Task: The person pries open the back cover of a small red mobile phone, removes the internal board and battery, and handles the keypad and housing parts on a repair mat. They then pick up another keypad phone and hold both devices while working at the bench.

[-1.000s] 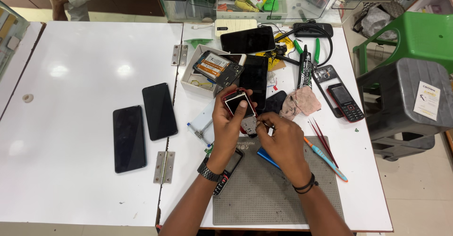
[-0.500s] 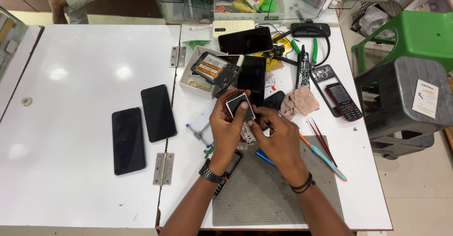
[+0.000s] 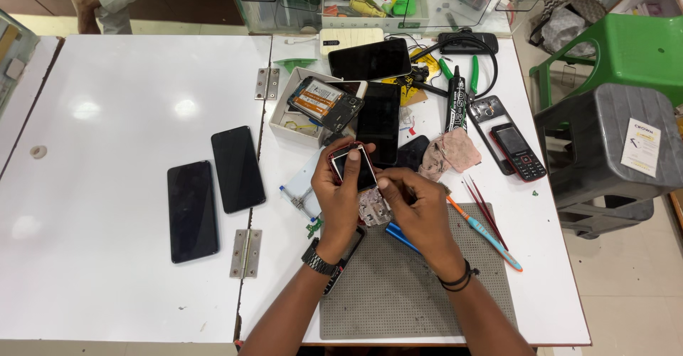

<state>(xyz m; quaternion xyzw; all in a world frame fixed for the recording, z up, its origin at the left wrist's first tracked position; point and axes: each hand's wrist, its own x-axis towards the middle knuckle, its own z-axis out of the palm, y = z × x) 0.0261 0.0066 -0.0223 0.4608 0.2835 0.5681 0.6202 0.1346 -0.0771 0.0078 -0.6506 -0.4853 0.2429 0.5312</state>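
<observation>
White table (image 3: 128, 78) with two black phones (image 3: 192, 210), grey work mat (image 3: 398, 285), pliers (image 3: 455, 86), hinges (image 3: 245, 253).

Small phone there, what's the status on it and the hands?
Left hand grips small red-edged phone, screen up. Right hand pinches at its lower edge. Grey mat beneath.

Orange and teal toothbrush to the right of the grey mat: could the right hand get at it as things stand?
Probably yes. The orange and teal toothbrush lies uncovered just beside the right hand, nothing between them; but that hand is busy at the small red-edged phone.
</observation>
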